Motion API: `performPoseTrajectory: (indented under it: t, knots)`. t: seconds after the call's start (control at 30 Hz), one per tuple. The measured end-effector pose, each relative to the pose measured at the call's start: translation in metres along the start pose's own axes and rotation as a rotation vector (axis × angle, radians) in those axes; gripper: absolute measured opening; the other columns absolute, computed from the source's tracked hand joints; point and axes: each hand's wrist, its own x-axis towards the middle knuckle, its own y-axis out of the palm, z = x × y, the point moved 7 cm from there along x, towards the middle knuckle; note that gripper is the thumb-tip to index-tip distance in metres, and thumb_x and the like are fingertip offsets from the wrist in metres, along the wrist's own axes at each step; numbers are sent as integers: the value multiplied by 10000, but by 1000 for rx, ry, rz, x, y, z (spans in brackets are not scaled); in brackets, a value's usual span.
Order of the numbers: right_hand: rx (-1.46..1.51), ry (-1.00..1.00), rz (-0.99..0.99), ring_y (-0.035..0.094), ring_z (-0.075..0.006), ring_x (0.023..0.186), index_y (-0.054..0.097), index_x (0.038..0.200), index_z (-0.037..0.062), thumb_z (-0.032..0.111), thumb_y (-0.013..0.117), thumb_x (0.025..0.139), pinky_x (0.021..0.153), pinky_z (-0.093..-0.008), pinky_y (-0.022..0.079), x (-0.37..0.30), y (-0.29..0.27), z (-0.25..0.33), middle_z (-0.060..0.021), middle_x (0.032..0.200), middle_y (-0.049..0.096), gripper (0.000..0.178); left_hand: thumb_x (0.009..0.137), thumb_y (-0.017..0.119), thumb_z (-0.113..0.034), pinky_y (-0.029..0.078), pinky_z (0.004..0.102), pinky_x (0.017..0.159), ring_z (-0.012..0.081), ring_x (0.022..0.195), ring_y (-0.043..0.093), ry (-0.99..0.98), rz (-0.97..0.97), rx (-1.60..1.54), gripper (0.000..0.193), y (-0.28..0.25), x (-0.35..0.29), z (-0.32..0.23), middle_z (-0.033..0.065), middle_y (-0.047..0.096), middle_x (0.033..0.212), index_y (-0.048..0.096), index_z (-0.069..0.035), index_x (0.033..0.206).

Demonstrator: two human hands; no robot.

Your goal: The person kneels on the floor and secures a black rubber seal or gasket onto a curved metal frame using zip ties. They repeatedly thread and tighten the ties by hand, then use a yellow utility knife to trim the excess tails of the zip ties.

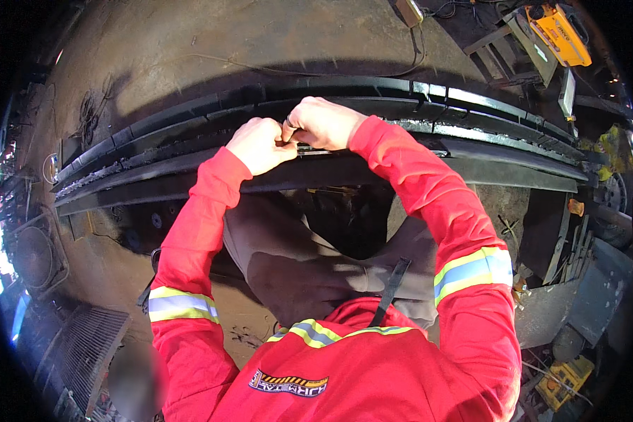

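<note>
Over dark bars (316, 173), half-hidden fingers (281, 152).

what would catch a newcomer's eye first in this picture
The bright red work top with yellow-and-silver bands fills the lower middle. Its sleeves lead up to the bare left hand and bare right hand, close together over long dark metal bars spanning the view. A boxy orange-yellow machine stands out at upper right.
</note>
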Motion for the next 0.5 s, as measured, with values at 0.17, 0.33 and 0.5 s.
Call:
performPoseTrajectory:
  t: [0.17, 0.33, 0.5]
  knots:
    - [-134, -153, -35, 648, -343, 839, 694, 886, 22, 38, 649, 739, 736, -406, 512, 15, -1, 26, -184, 840, 671, 155, 726, 684, -224, 467, 400, 557, 344, 586, 616, -47, -145, -172, 226, -11, -24, 11, 203, 587, 619, 649, -4, 689]
    - [-396, -261, -32, 644, -333, 766, 672, 788, 49, 45, 613, 680, 671, -420, 514, 18, 5, 41, -153, 728, 644, 123, 766, 664, -211, 459, 358, 551, 296, 573, 622, -77, -297, -165, 209, -11, -44, 5, 181, 594, 617, 651, -4, 793]
    - [-255, -142, -349, 637, -323, 887, 646, 876, 51, 71, 590, 732, 749, -429, 509, -18, 15, 46, -156, 870, 651, 156, 780, 667, -318, 470, 374, 579, 293, 616, 640, -113, -244, -236, 324, -6, -54, 10, 170, 616, 634, 656, 5, 801]
